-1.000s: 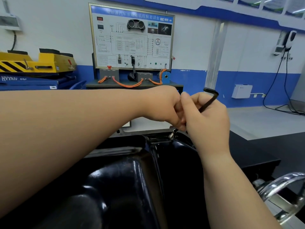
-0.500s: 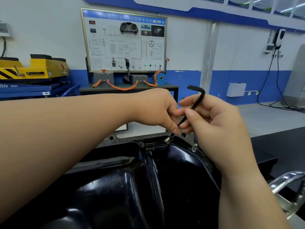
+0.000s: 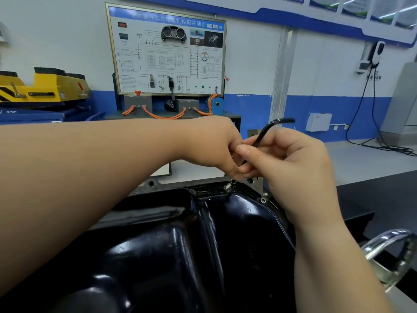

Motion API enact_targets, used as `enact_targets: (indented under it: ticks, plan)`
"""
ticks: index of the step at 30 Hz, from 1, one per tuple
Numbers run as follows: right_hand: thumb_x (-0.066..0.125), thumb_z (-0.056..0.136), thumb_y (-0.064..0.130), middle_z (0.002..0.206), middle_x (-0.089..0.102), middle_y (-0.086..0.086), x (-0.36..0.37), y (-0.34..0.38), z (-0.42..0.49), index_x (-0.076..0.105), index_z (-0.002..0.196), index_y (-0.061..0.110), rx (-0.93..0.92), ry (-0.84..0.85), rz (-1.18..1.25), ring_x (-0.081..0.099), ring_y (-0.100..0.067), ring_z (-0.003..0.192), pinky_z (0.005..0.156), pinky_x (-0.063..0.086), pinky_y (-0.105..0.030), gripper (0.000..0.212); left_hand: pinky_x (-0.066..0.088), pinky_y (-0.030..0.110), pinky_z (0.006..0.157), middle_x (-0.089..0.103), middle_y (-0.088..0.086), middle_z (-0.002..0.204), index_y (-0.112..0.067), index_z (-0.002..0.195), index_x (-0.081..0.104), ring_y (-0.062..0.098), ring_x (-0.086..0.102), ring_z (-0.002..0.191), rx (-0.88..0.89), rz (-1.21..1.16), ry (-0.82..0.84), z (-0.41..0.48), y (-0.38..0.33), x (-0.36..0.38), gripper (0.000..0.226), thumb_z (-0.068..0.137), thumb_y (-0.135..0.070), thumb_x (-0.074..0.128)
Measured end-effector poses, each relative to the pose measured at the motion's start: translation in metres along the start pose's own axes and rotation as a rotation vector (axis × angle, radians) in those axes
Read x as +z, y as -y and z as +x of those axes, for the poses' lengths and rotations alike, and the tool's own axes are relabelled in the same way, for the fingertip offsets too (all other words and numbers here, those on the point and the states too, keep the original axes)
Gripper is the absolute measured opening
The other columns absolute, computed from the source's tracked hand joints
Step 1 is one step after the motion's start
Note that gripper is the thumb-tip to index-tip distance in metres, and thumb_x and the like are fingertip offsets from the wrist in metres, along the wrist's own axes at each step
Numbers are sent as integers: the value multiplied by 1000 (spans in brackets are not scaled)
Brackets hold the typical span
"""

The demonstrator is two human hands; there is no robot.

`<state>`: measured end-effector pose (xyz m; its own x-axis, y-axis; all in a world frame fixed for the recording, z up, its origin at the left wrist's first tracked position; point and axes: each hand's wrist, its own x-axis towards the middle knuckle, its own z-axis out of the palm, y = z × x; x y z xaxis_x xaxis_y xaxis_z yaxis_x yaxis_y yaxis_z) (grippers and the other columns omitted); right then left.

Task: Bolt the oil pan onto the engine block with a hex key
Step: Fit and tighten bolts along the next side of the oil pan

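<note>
A glossy black oil pan point(image 3: 171, 249) fills the lower middle, lying on the grey engine block flange point(image 3: 158, 183). A silver bolt point(image 3: 229, 185) stands in the pan's far rim, with another bolt point(image 3: 263, 199) to its right. My right hand point(image 3: 291, 163) pinches the black hex key point(image 3: 266, 132), whose short arm points right above my fingers. The key's lower end is hidden between my hands, just above the bolt. My left hand point(image 3: 214, 145) reaches across from the left, its fingers curled down at the key's shaft; its fingertips are hidden.
A training panel with orange cables point(image 3: 167, 55) stands against the far wall. A yellow and blue lift point(image 3: 42, 91) sits at the left. A shiny metal bracket point(image 3: 390, 256) juts out at the lower right, beside a dark bench surface point(image 3: 379, 195).
The key's short arm has swung from pointing left to pointing right. My right hand's fingers have closed tighter on the shaft. Both hands stay above the same bolt.
</note>
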<state>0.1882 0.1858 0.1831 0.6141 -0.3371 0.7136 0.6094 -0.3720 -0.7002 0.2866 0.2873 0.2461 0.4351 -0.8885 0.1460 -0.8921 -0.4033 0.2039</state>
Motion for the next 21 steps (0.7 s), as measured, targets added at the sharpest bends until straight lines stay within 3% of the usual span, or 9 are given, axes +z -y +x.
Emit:
enact_targets:
  ticks: [2,7,11,13,16,21]
  plan:
    - [74,75,1,57,67,-2,1,-3,1,64,70,6,-6,-12,-9,63,-12,47,48,51,-20,12,28,12,43,40,-11,43,-22,52,51,5,36,44,-4,5,13,0,-1,1,31,71,-28,74]
    - [75,75,5,53,61,-10,1,-6,1,55,77,-10,-4,-38,-20,59,-12,42,46,52,-25,25,29,10,37,38,-14,32,-29,38,55,1,39,37,-17,50,24,1,-4,1,41,75,-20,71]
    - [65,80,15,72,70,-6,3,-1,-2,67,84,11,30,34,46,61,-13,50,52,53,-24,6,27,13,39,38,-10,35,-18,46,46,5,35,39,-36,48,1,3,-1,1,38,74,-18,72]
    - [58,82,13,78,72,-3,3,1,-3,69,91,17,29,61,47,63,-12,55,55,53,-22,15,26,13,38,36,-10,34,-18,48,44,6,33,38,-50,39,-2,2,0,1,39,74,-21,73]
    - [56,89,0,78,73,-1,3,1,-2,70,88,21,3,60,20,64,-11,57,55,52,-19,26,26,12,39,39,-10,38,-18,50,48,6,34,39,-47,11,9,1,0,0,37,74,-25,74]
    - [67,82,0,71,72,-5,1,-2,0,68,73,22,15,14,40,65,-13,54,54,54,-23,23,26,14,40,38,-9,43,-21,53,51,5,35,41,-48,39,37,1,0,2,34,72,-33,75]
